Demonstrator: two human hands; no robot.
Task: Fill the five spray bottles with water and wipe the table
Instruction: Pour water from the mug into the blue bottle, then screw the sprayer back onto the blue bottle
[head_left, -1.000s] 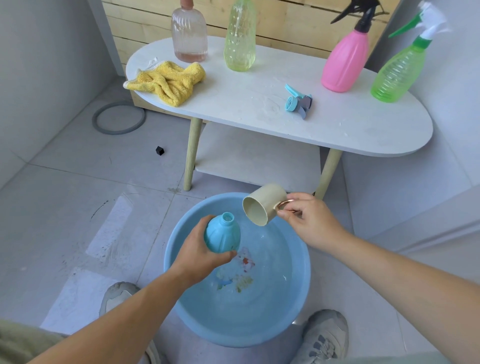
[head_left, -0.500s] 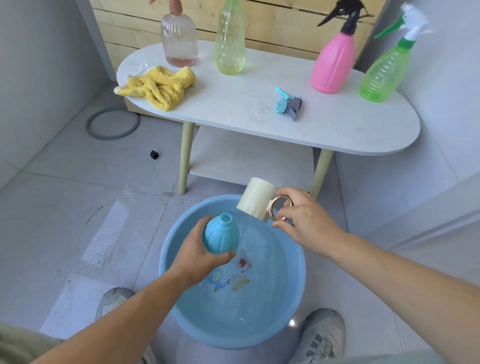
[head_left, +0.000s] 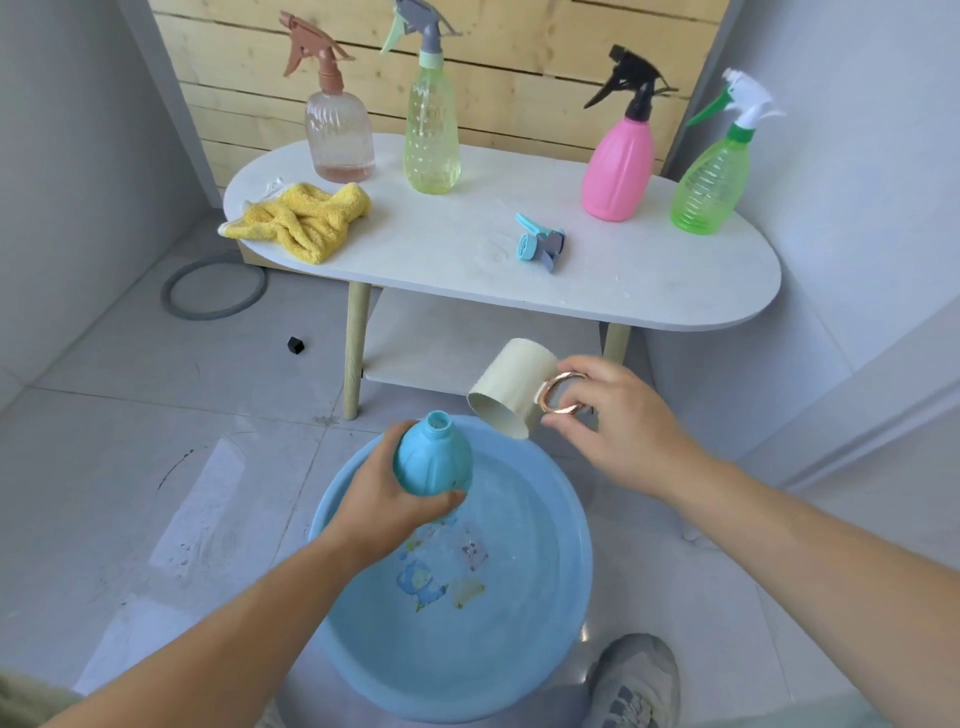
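Note:
My left hand (head_left: 387, 501) grips an open blue bottle (head_left: 432, 460) upright over the blue basin (head_left: 566, 519) of water on the floor. My right hand (head_left: 615, 415) holds a cream mug (head_left: 511, 387) by its copper ring handle, tipped mouth-down just right of the bottle's neck. The blue spray head (head_left: 540, 247) lies on the white table (head_left: 649, 291). Along the table's back stand a clear pink-tinted bottle (head_left: 338, 137), a pale yellow-green bottle (head_left: 431, 150), a pink bottle (head_left: 621, 166) and a green bottle (head_left: 709, 182), all with spray heads. A yellow cloth (head_left: 304, 221) lies at the table's left end.
A grey ring (head_left: 213, 291) and a small black cube (head_left: 295, 344) lie on the tiled floor left of the table. A lower shelf (head_left: 441, 343) sits under the tabletop. My shoe (head_left: 631, 680) is beside the basin's right edge. Walls close in on both sides.
The mug has tipped further mouth-down and sits closer to the bottle's neck. My left hand has kept the bottle over the basin. The view has tilted up, showing the spray heads.

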